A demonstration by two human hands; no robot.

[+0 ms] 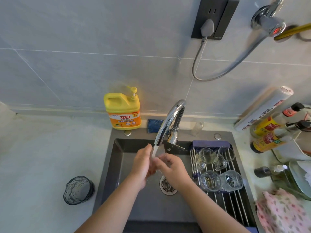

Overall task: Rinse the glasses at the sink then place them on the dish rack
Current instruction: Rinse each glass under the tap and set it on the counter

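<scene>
Two hands (159,167), four racked glasses (218,169)

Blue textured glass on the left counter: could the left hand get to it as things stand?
Probably yes. The blue textured glass stands alone on bare counter, and the left hand, under the running faucet, holds nothing visible.

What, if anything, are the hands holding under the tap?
It cannot be told: left hand and right hand meet under the water stream, fingers blurred, no glass discernible.

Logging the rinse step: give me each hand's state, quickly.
Left hand: open, fingers extended beside the water stream, holding nothing visible.
Right hand: fingers curled under the stream; cannot tell whether it holds anything.
</scene>
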